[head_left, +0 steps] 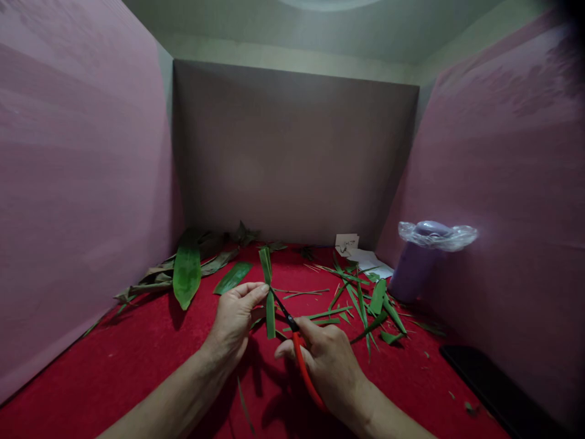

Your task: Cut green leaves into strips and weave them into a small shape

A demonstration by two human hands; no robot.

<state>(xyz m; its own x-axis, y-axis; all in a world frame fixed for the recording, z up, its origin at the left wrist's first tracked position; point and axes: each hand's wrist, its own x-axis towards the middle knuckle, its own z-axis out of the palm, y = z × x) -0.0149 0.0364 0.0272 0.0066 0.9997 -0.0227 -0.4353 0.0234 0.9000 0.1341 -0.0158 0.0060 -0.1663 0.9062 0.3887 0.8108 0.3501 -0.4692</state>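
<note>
My left hand [235, 320] pinches a narrow green leaf strip [267, 286] and holds it upright above the red cloth [137, 353]. My right hand [326, 363] grips red-handled scissors [299, 350], and their dark blades meet the strip just beside my left thumb. Both hands hover at the centre front. A broad green leaf [186, 271] and a smaller green leaf [233, 277] lie to the left.
Cut green strips and scraps [361, 302] litter the cloth at right. Dried brown leaves [155, 274] lie along the left wall. A lilac container with a plastic-wrapped top [418, 259] stands at right, white paper [356, 250] behind it, a black flat object [493, 384] near the front right. Pink walls enclose the space.
</note>
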